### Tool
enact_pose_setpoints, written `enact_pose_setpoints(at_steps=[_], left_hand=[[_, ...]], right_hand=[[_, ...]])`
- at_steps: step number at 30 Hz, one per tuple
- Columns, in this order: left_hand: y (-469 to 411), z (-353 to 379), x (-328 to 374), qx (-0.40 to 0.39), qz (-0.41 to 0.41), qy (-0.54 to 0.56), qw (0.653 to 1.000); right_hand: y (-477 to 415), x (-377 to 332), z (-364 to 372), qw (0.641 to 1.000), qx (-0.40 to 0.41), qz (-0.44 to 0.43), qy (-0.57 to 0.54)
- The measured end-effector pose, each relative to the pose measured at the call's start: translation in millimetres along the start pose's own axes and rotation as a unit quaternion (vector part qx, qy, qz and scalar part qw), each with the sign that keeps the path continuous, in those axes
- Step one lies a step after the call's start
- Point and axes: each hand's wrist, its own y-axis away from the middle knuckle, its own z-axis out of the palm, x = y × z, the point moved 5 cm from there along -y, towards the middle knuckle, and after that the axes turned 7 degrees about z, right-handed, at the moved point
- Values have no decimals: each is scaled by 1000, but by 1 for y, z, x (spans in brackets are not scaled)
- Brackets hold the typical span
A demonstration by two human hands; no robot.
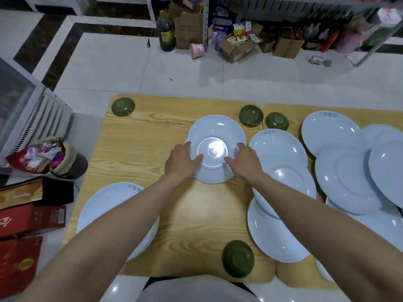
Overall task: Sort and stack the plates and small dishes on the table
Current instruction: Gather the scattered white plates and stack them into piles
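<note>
Centre plate (216,136): white, lay upside down on the wooden table (139,136), foot ring up, between both hands.
Left hand (182,162): rested spread and flat on that plate's left rim, fingers loosely apart, gripping nothing else.
Right hand (245,159): rested likewise on the right rim, fingers open, thumb toward the foot ring.
Near-left plate (104,205): sat right way up at the table's left edge, partly hidden under the left forearm.
Right-side plates (281,149): overlapped in a loose heap, some upturned, some inverted.
Green dishes: one at the far-left corner (123,107), two side by side beyond the centre plate (250,115) (277,121), one inverted at the near edge (238,258).
</note>
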Motion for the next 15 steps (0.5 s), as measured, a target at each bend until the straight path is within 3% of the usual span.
enact_pose_setpoints(at_steps=[5, 15], left_hand=[[-24, 7, -16, -4, -59, 104, 993], [-36, 17, -30, -16, -103, 179, 978]], right_hand=[[-19, 5, 12, 996, -5, 76, -42], [-34, 20, 22, 981, 2, 149, -126]])
